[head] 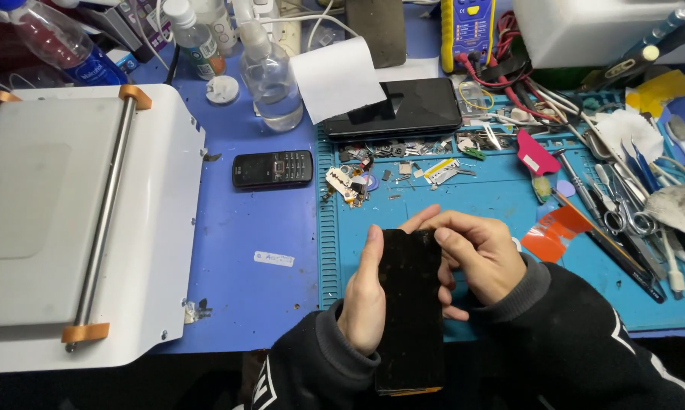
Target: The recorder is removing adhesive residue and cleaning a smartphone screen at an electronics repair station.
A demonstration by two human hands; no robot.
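Note:
A black smartphone (411, 311) lies lengthwise between my hands, above the near edge of the blue work mat (502, 197). My left hand (363, 300) grips its left side, thumb along the edge. At the phone's top right corner my right hand (475, 254) has its fingers curled, fingertips pressing on the upper edge. Whether the right hand holds a small tool is not visible. Both arms wear dark sleeves.
A white machine with a metal roller (92, 220) fills the left. A small black keypad phone (272, 168), a second dark smartphone (403, 110), clear bottles (270, 72), loose screws and parts (373, 171), tweezers, scissors (623, 216) and an orange film (551, 231) lie around.

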